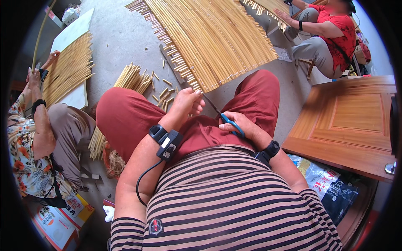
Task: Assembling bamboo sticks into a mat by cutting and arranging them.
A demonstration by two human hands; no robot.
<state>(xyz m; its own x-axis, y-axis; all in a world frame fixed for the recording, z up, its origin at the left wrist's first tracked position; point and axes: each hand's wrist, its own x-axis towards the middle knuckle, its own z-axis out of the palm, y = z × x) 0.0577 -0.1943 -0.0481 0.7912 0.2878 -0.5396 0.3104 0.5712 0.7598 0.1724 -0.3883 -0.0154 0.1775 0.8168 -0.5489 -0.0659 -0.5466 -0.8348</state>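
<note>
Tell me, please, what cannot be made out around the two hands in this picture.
Head view: what, if anything, is in the grip of the left hand; its curled fingers hide it.
Head view: part of the handles of the scissors; the right hand covers it.
Head view: the far end of the stick mat; the top edge cuts it off.
Head view: part of the stick bundle; a red trouser leg hides it.

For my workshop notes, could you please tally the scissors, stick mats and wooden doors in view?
Scissors: 1
Stick mats: 3 (centre mat, left mat, upper right mat, cut off by the picture's edge)
Wooden door: 1
Total: 5
</note>
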